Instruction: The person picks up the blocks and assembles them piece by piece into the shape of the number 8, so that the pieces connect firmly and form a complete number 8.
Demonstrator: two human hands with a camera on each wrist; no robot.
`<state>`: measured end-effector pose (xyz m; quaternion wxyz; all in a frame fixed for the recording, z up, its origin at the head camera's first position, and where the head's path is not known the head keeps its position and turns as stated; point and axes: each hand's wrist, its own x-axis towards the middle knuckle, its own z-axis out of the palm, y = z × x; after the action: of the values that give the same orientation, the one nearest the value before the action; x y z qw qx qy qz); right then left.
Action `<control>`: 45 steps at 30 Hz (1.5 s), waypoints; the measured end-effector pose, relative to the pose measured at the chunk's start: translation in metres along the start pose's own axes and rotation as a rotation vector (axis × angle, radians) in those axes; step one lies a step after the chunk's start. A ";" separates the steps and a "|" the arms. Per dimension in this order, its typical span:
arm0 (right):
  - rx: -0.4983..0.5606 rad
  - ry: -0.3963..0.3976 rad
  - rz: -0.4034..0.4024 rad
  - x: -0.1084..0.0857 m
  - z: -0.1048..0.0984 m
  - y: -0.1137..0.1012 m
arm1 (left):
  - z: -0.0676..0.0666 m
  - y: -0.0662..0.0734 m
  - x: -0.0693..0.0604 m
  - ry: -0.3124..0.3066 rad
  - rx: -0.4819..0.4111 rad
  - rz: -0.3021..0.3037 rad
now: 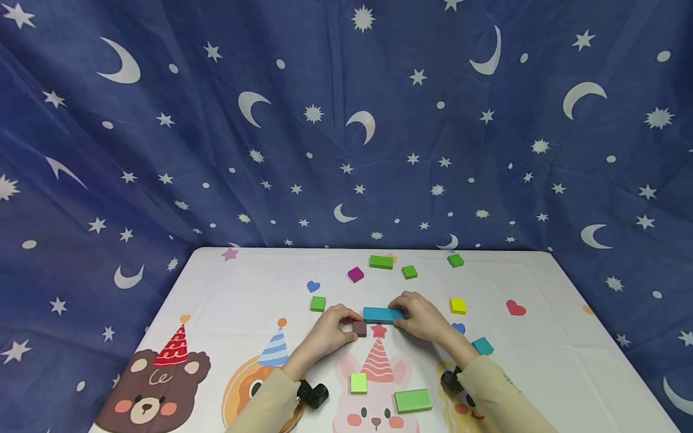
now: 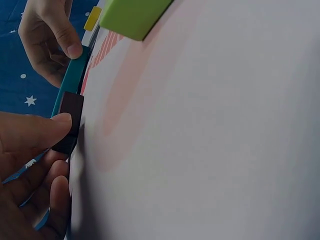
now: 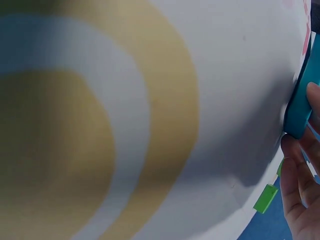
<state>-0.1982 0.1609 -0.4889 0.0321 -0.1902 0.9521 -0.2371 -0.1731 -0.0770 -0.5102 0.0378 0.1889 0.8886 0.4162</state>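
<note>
My left hand [image 1: 328,332] pinches a small dark brown block [image 1: 359,328] between thumb and fingers, at the near left end of a long blue block [image 1: 377,315]. The right hand [image 1: 419,316] grips the blue block's right end. In the left wrist view the brown block [image 2: 71,120] stands close against the blue block [image 2: 75,75]; whether they touch is hard to tell. The right wrist view has the thumb and fingers of my right hand [image 3: 302,175] around the end of the blue block [image 3: 301,100].
Behind the hands lie green blocks [image 1: 381,262] and a magenta block [image 1: 355,275]. A yellow block [image 1: 458,306] and a teal block [image 1: 482,346] are at the right. Nearer the front are a lime block [image 1: 358,383] and a longer light green block [image 1: 413,401].
</note>
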 end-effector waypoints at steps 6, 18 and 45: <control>-0.007 0.014 -0.032 -0.001 0.000 0.000 | 0.001 0.000 0.001 0.020 -0.027 -0.007; -0.024 0.002 -0.045 -0.001 0.001 0.000 | 0.001 -0.003 -0.001 0.036 -0.021 0.019; -0.053 0.050 0.001 -0.028 -0.026 0.013 | 0.001 -0.003 -0.001 0.014 -0.044 -0.004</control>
<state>-0.1810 0.1934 -0.4729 0.0032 -0.1843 0.9587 -0.2164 -0.1728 -0.0785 -0.5129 0.0368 0.1834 0.8799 0.4369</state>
